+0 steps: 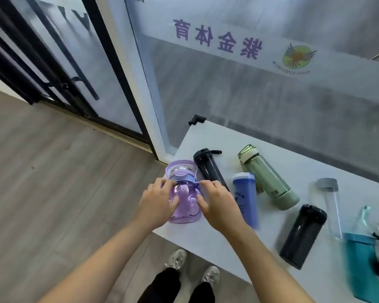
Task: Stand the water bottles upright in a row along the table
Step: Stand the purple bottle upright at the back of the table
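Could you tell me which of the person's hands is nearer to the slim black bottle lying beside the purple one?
Right. The right hand lies just beside the slim black bottle; the left hand is on the purple bottle's far side.

Frosted glass wall (271,95), wood floor (53,182)
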`<act>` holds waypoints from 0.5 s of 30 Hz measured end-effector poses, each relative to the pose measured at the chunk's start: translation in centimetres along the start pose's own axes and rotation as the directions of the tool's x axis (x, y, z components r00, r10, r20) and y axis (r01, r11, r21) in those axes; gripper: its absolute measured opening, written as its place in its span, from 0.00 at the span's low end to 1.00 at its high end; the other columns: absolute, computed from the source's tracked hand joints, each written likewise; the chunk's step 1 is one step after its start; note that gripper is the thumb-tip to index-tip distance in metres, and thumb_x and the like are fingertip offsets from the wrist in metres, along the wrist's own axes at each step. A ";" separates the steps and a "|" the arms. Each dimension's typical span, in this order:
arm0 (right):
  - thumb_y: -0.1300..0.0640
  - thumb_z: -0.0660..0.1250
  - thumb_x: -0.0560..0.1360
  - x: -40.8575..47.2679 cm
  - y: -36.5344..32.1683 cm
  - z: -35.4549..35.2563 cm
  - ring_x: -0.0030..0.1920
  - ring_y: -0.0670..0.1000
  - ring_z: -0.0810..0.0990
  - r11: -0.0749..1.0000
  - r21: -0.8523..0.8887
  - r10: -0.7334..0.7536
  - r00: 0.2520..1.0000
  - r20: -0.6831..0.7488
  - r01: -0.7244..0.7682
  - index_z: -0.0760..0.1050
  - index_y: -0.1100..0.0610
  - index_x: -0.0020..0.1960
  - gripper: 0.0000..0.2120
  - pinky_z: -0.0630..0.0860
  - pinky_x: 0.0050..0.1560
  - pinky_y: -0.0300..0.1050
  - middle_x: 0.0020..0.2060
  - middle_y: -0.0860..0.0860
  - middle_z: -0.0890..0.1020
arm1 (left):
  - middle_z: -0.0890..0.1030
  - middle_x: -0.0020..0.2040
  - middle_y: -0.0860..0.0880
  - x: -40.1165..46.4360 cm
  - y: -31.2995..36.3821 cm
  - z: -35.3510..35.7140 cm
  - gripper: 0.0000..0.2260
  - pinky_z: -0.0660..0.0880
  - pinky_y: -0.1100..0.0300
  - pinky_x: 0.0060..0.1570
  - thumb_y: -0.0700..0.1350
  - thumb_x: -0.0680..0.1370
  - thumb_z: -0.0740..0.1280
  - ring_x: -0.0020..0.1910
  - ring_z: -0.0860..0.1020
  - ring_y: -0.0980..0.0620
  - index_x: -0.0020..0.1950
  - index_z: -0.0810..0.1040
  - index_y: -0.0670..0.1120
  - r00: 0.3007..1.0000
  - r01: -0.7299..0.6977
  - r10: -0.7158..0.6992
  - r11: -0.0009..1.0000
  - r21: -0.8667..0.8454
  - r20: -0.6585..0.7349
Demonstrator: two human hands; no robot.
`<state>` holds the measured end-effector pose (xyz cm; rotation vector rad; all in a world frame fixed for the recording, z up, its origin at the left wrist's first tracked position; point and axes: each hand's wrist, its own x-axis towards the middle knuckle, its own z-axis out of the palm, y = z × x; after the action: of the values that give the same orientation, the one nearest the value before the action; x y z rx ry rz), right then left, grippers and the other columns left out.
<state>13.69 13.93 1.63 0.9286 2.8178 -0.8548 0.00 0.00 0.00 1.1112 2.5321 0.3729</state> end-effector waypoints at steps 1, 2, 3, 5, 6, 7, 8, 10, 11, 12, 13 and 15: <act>0.46 0.61 0.80 0.8 0.2 0.5 0.55 0.56 0.77 0.999 0.033 0.022 0.999 0.036 -0.023 0.70 0.53 0.68 0.19 0.74 0.56 0.52 0.56 0.53 0.76 | 0.73 0.60 0.46 0.7 -0.4 0.4 0.19 0.74 0.48 0.54 0.55 0.76 0.62 0.53 0.75 0.41 0.65 0.73 0.50 0.998 0.056 -0.054 0.997 -0.052 0.032; 0.45 0.60 0.81 1.5 0.0 0.8 0.56 0.56 0.76 0.996 0.060 0.061 0.994 0.094 -0.067 0.69 0.53 0.68 0.19 0.74 0.57 0.52 0.57 0.53 0.76 | 0.71 0.62 0.45 1.2 -0.6 0.5 0.20 0.73 0.47 0.57 0.54 0.77 0.63 0.55 0.74 0.40 0.67 0.71 0.50 0.992 0.113 -0.107 0.987 -0.112 0.060; 0.44 0.59 0.81 2.3 0.1 1.2 0.56 0.56 0.76 0.991 0.076 0.097 0.985 0.145 -0.109 0.68 0.53 0.68 0.20 0.73 0.57 0.52 0.58 0.54 0.75 | 0.70 0.64 0.44 1.9 -1.0 0.9 0.21 0.72 0.46 0.60 0.53 0.77 0.64 0.58 0.73 0.40 0.69 0.69 0.49 0.982 0.173 -0.158 0.973 -0.152 0.103; 0.40 0.57 0.81 3.8 0.0 2.1 0.58 0.57 0.76 0.967 0.126 0.189 0.956 0.226 -0.221 0.67 0.54 0.68 0.23 0.73 0.60 0.54 0.59 0.55 0.76 | 0.69 0.66 0.42 3.2 -1.7 1.5 0.22 0.70 0.45 0.63 0.53 0.78 0.64 0.61 0.73 0.39 0.71 0.67 0.48 0.944 0.306 -0.258 0.920 -0.246 0.208; 0.39 0.57 0.81 4.3 -0.1 2.5 0.59 0.57 0.76 0.949 0.161 0.225 0.941 0.252 -0.271 0.67 0.55 0.70 0.25 0.73 0.61 0.54 0.61 0.56 0.76 | 0.71 0.65 0.42 3.6 -1.7 1.7 0.23 0.71 0.46 0.63 0.53 0.78 0.64 0.61 0.74 0.40 0.70 0.67 0.47 0.925 0.356 -0.289 0.887 -0.295 0.246; 0.39 0.57 0.81 4.8 0.0 3.1 0.61 0.57 0.76 0.925 0.206 0.259 0.925 0.277 -0.321 0.66 0.56 0.71 0.27 0.73 0.62 0.54 0.63 0.56 0.76 | 0.73 0.64 0.42 4.0 -1.8 1.9 0.22 0.73 0.47 0.61 0.53 0.78 0.64 0.60 0.75 0.42 0.69 0.68 0.45 0.909 0.398 -0.315 0.850 -0.345 0.273; 0.39 0.58 0.81 5.2 0.1 3.5 0.62 0.57 0.76 0.900 0.244 0.283 0.910 0.304 -0.361 0.65 0.57 0.73 0.28 0.73 0.61 0.52 0.64 0.56 0.76 | 0.75 0.62 0.42 4.5 -1.8 2.1 0.22 0.74 0.48 0.59 0.53 0.78 0.64 0.57 0.77 0.44 0.68 0.69 0.44 0.896 0.431 -0.331 0.807 -0.403 0.295; 0.41 0.60 0.80 6.0 0.2 4.0 0.61 0.55 0.77 0.829 0.343 0.320 0.877 0.358 -0.442 0.65 0.57 0.74 0.28 0.73 0.58 0.48 0.63 0.54 0.78 | 0.76 0.61 0.43 5.0 -1.7 2.2 0.21 0.76 0.51 0.55 0.54 0.78 0.65 0.54 0.78 0.46 0.66 0.71 0.43 0.868 0.490 -0.356 0.724 -0.486 0.346; 0.41 0.63 0.79 6.2 0.2 4.2 0.59 0.53 0.78 0.781 0.409 0.328 0.866 0.376 -0.473 0.66 0.56 0.73 0.28 0.74 0.58 0.48 0.61 0.52 0.79 | 0.75 0.61 0.43 5.2 -1.7 2.3 0.22 0.76 0.51 0.55 0.55 0.77 0.66 0.54 0.78 0.46 0.66 0.71 0.44 0.856 0.512 -0.365 0.695 -0.504 0.366; 0.42 0.65 0.78 6.3 0.2 4.5 0.58 0.52 0.79 0.735 0.469 0.330 0.862 0.384 -0.490 0.67 0.56 0.72 0.28 0.76 0.59 0.49 0.58 0.51 0.80 | 0.74 0.61 0.44 5.2 -1.9 2.5 0.24 0.77 0.50 0.55 0.57 0.76 0.66 0.54 0.78 0.47 0.67 0.71 0.45 0.848 0.525 -0.366 0.677 -0.516 0.382; 0.42 0.68 0.77 6.3 0.3 4.8 0.57 0.51 0.80 0.699 0.514 0.333 0.863 0.381 -0.497 0.68 0.55 0.71 0.28 0.77 0.60 0.51 0.57 0.50 0.80 | 0.74 0.62 0.44 5.2 -1.9 2.5 0.25 0.77 0.51 0.54 0.58 0.75 0.67 0.53 0.78 0.47 0.67 0.70 0.45 0.845 0.529 -0.360 0.670 -0.521 0.394; 0.44 0.72 0.75 6.2 0.2 5.0 0.57 0.50 0.80 0.665 0.558 0.339 0.867 0.366 -0.496 0.69 0.55 0.70 0.29 0.78 0.62 0.52 0.56 0.49 0.80 | 0.74 0.62 0.44 5.1 -2.2 2.6 0.26 0.78 0.54 0.50 0.58 0.74 0.68 0.52 0.79 0.49 0.67 0.70 0.45 0.850 0.521 -0.343 0.663 -0.538 0.400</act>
<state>8.12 14.76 -4.08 1.3648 1.9589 -1.7443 -3.57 2.59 -4.29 0.2460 2.0684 0.8023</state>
